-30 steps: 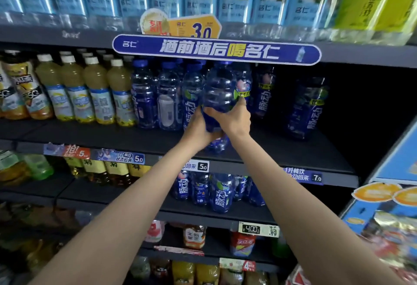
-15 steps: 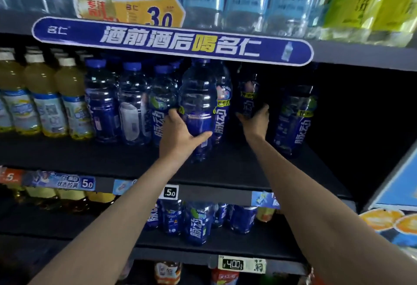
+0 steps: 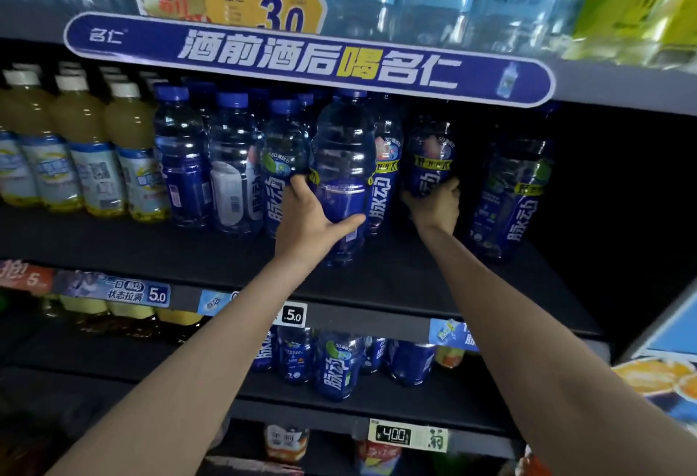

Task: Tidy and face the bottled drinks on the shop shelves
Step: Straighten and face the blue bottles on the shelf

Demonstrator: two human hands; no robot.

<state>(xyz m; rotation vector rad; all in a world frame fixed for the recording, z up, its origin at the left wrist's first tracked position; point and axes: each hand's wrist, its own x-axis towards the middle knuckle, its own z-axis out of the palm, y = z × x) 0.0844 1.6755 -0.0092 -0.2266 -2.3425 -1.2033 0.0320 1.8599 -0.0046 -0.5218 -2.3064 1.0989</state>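
Note:
Blue drink bottles stand in rows on the dark middle shelf (image 3: pixel 415 287). My left hand (image 3: pixel 309 219) grips the lower body of a large blue bottle (image 3: pixel 343 159) that stands forward of its row, its label turned away. My right hand (image 3: pixel 433 204) is wrapped around the base of another blue bottle (image 3: pixel 430 159) deeper on the shelf, to the right. One more blue bottle (image 3: pixel 513 189) stands alone at the far right. Both forearms reach up from the bottom of the view.
Yellow drinks with white caps (image 3: pixel 83 159) fill the shelf's left side. A blue banner sign (image 3: pixel 309 61) hangs from the shelf above, below pale blue bottles. More blue bottles (image 3: pixel 335 370) sit one shelf down. Price tags (image 3: pixel 294 315) line the shelf edges.
A second ago both hands held the large bottle. My right hand let go and reached right, and now closes on the deeper bottle. My left hand keeps its grip.

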